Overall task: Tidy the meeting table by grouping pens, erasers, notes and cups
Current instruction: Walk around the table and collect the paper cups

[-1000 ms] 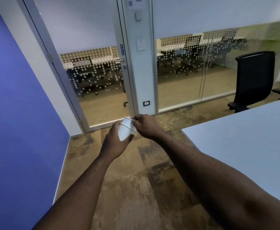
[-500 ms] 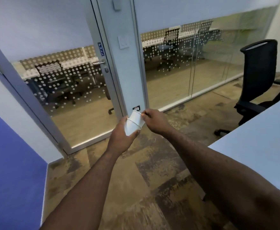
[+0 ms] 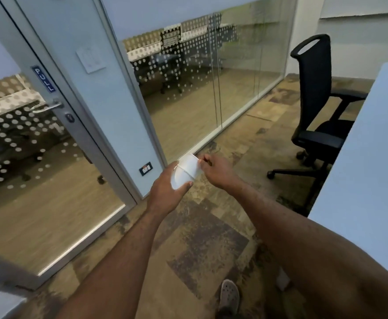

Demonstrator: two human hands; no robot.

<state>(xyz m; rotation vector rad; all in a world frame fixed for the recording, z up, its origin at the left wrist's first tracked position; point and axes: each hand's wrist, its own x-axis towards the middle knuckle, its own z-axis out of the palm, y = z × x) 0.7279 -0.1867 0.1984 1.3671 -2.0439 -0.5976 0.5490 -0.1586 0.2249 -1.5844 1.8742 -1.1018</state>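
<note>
Two hands on stacked white cups (image 3: 185, 172), left hand (image 3: 165, 192) wrapped round them, right hand (image 3: 216, 171) pinching the rim

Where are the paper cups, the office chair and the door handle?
paper cups (image 3: 185, 173), head view, side wall of the outer cup.
office chair (image 3: 312, 72), head view, mesh backrest.
door handle (image 3: 47, 107), head view, lever bar.

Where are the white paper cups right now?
In the head view, the white cups sit mid-frame over the carpet, gripped by the left hand, the right hand pinching their rim.
</note>
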